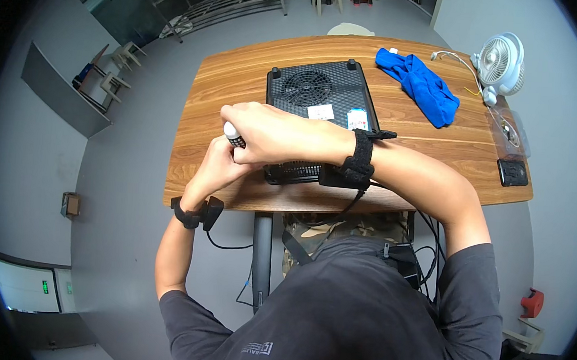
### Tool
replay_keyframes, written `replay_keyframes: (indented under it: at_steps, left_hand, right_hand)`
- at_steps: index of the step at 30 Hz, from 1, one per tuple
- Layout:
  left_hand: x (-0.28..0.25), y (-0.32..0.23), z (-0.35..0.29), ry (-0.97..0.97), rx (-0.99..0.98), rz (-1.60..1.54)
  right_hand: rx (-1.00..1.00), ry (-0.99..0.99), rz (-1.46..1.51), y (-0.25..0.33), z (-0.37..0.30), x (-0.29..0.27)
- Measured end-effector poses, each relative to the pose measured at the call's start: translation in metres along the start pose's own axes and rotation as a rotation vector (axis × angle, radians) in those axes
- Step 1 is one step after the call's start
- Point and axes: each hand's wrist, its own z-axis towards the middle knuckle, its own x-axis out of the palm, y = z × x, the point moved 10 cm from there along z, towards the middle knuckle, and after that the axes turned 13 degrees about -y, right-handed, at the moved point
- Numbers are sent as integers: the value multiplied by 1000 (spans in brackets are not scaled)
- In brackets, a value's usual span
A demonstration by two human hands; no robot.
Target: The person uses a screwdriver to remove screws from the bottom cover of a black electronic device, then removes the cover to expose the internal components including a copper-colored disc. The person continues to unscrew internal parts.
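Both my hands meet at the table's left front, by the near left corner of a black box-shaped appliance (342, 82). The appliance lies with its round fan grille, corner feet and two stickers facing up. My right hand (258, 130) reaches across it and is closed around a short cylinder (232, 132) with a white end and a black-and-white patterned barrel. Just below and to the left, my left hand (221, 166) is closed against the same cylinder, its fingertips partly covered by the right hand. The cylinder's other end is hidden.
A crumpled blue cloth (423, 89) lies right of the appliance on the wooden table (232, 76). Farther right are a white fan (501, 61), a clear plastic container (508, 134) and a black flat device (512, 173). Cables hang from my black wrist straps (359, 155).
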Motion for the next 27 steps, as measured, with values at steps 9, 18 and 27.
replay_keyframes:
  at_steps: [9, 18, 27]
  left_hand:
    - [-7, 2, 0, 0, -18, -27]
    - [-1, 3, -1, 16, -16, -16]
    - [1, 2, 0, 17, -4, 7]
  right_hand:
    - [0, -15, 4, 1, 5, 0]
    - [-3, 13, 3, 0, 1, 1]
    - [-3, 15, -6, 0, -1, 0]
